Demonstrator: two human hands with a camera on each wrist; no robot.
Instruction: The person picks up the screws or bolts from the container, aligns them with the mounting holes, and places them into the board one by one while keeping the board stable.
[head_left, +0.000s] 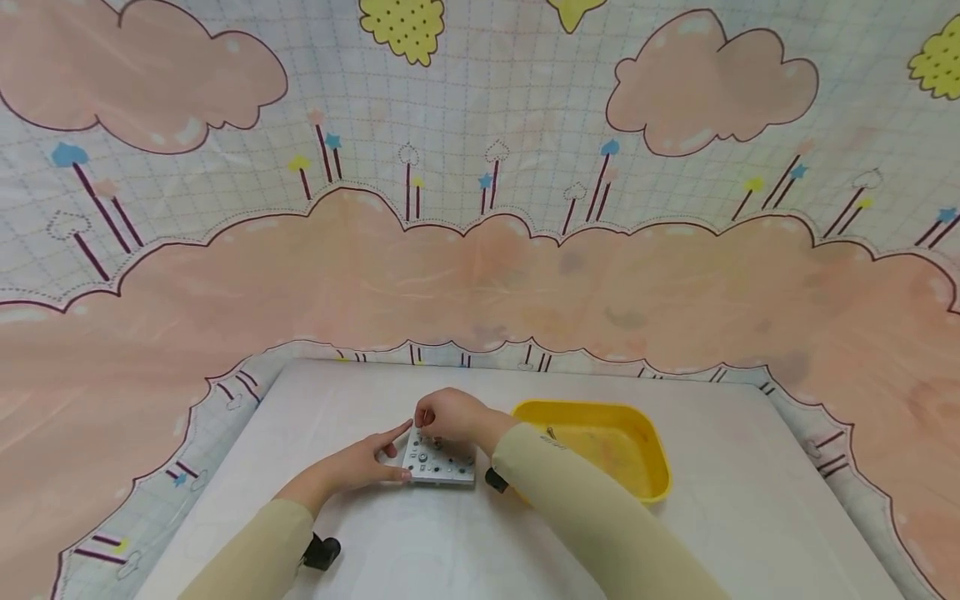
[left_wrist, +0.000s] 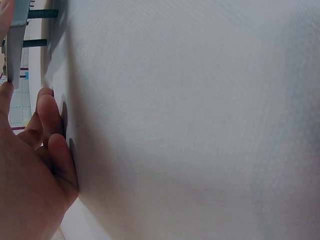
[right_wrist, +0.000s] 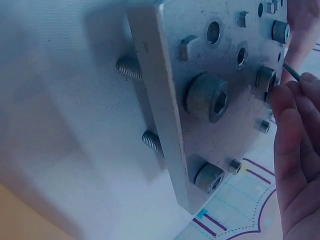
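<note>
A silver metal plate (head_left: pixel 459 472) stands raised over the white table, with cap screws and smaller bolts set in its face. In the right wrist view threaded screw shanks (right_wrist: pixel 131 68) stick out beneath it. My left hand (head_left: pixel 360 463) holds the plate by its left side, thumb at the near corner and index finger at the far one; its other fingers are curled under. At the plate's far left part, my right hand (head_left: pixel 453 415) pinches a thin metal rod (right_wrist: pixel 291 72) between thumb and fingertips. The rod's tip is right at the plate's face beside a cap screw (right_wrist: pixel 266 79).
Right of the plate sits a yellow tray (head_left: pixel 662 471), partly behind my right sleeve, with a small metal piece (head_left: pixel 551 432) in it. A patterned cloth (head_left: pixel 480 283) hangs behind the white table (head_left: pixel 420 550). Black wrist cameras (head_left: pixel 322 552) sit under both forearms.
</note>
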